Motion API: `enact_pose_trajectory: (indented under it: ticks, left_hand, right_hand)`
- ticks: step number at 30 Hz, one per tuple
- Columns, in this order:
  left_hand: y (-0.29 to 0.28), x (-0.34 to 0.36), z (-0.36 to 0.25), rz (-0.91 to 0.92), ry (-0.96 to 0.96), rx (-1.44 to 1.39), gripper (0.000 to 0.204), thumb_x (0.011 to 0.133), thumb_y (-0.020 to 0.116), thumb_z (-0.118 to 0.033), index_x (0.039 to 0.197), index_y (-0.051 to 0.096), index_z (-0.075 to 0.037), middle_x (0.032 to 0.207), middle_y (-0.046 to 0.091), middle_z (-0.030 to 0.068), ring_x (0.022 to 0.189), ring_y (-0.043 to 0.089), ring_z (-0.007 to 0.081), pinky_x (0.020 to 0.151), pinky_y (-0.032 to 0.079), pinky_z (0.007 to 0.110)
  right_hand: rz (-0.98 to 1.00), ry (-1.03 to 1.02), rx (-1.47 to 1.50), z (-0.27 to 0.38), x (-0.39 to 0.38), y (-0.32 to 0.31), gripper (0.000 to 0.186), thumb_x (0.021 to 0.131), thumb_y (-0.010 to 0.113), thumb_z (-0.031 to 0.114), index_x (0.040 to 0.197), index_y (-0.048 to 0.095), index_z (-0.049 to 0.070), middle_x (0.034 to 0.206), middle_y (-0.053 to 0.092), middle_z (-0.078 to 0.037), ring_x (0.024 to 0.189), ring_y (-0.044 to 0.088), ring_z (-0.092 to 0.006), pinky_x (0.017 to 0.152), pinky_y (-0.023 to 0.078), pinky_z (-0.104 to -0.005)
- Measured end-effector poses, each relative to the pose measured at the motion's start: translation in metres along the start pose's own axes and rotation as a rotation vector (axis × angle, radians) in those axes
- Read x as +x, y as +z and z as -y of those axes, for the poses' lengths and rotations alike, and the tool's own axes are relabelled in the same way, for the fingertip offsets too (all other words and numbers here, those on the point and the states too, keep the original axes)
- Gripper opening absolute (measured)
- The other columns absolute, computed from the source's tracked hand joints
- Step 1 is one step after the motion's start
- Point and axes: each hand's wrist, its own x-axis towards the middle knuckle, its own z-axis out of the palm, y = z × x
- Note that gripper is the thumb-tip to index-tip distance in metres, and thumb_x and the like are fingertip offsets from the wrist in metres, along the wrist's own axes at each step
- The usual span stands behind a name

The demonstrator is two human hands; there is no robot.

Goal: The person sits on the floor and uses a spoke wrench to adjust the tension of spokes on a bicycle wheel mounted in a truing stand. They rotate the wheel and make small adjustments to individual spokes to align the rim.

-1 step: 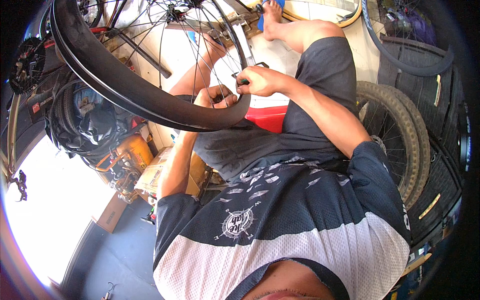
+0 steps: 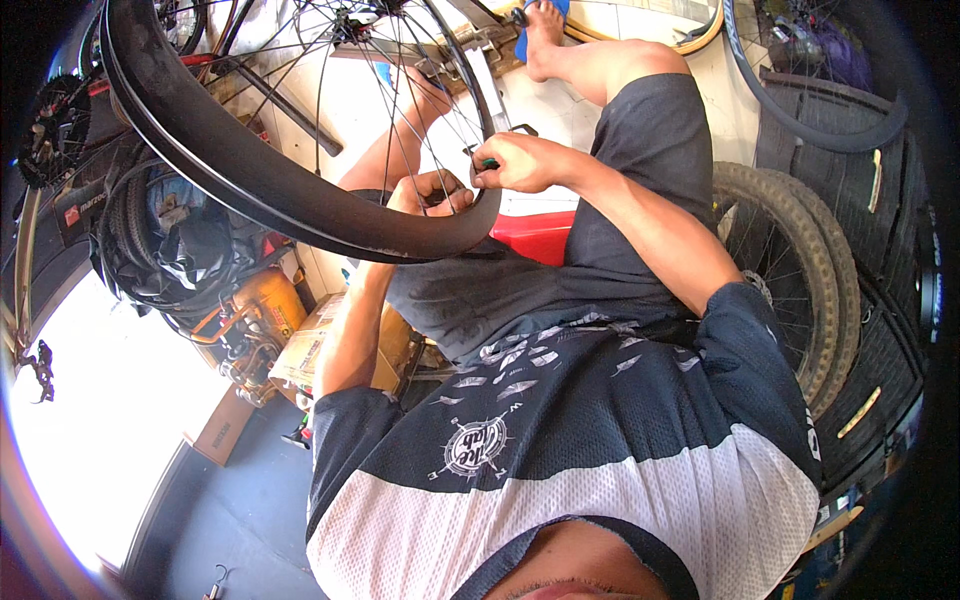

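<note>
A deep-rimmed black bicycle wheel (image 2: 235, 165) stands in front of me, its thin black spokes running to a hub (image 2: 350, 27) at the top. My left hand (image 2: 435, 193) is at the near right part of the rim, its fingers curled around a spoke and partly hidden by rim and spokes. Close beside it, my right hand (image 2: 528, 163) is closed in a pinch on a small green spoke wrench (image 2: 489, 163), at the spokes near the rim. Most of the wrench is covered by my fingers.
Between my knees lies a red object (image 2: 538, 238). A knobby tyre wheel (image 2: 835, 290) leans at my right, and another wheel (image 2: 850, 140) lies beyond it. At left are a bundle of black tyres (image 2: 130, 225), an orange machine (image 2: 270, 303) and a cardboard box (image 2: 305, 345).
</note>
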Motion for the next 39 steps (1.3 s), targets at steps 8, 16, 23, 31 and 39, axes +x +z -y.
enact_pose_trajectory:
  ticks: [8,16,23,31,39]
  left_hand:
    - [-0.005,0.005,0.003,-0.002,0.015,-0.016,0.026,0.096,0.074,-0.023,0.086,0.07,0.001,0.074,0.069,0.0011,0.07,0.06,0.0063,0.064,0.048,0.027]
    - [-0.005,0.004,-0.005,-0.007,0.038,0.047,0.026,0.095,0.075,-0.023,0.087,0.071,0.001,0.074,0.069,0.0013,0.07,0.06,0.0067,0.065,0.048,0.027]
    - [-0.004,0.003,0.001,-0.018,0.029,-0.021,0.026,0.095,0.075,-0.023,0.086,0.07,0.001,0.074,0.068,0.0012,0.07,0.06,0.0071,0.065,0.048,0.027]
    - [-0.002,0.006,0.003,-0.019,0.048,-0.032,0.025,0.096,0.074,-0.021,0.086,0.07,0.002,0.074,0.068,0.0012,0.07,0.06,0.0073,0.066,0.048,0.027]
    - [-0.005,0.004,0.001,0.0,0.036,0.002,0.028,0.097,0.073,-0.024,0.087,0.069,0.002,0.074,0.068,0.001,0.071,0.06,0.0068,0.066,0.048,0.027]
  right_hand:
    - [-0.111,0.105,0.008,0.001,0.001,-0.007,0.045,0.083,0.078,0.044,0.092,0.077,0.0,0.08,0.074,-0.016,0.075,0.071,-0.0277,0.071,0.053,-0.0416]
    - [-0.039,-0.07,0.047,-0.008,0.005,-0.002,0.034,0.086,0.074,0.033,0.097,0.076,0.0,0.082,0.073,-0.019,0.074,0.069,-0.0281,0.071,0.052,-0.0426]
    - [-0.083,0.09,0.027,-0.002,0.003,-0.008,0.038,0.083,0.077,0.039,0.094,0.078,0.003,0.08,0.074,-0.016,0.076,0.071,-0.0278,0.072,0.053,-0.0399]
    - [-0.044,0.009,-0.025,-0.005,0.004,-0.006,0.033,0.084,0.074,0.033,0.094,0.078,0.001,0.08,0.074,-0.017,0.075,0.071,-0.0279,0.071,0.053,-0.0408]
    - [-0.133,0.14,0.051,0.0,0.001,-0.01,0.038,0.083,0.075,0.039,0.094,0.079,0.002,0.08,0.074,-0.016,0.074,0.071,-0.0269,0.071,0.053,-0.0394]
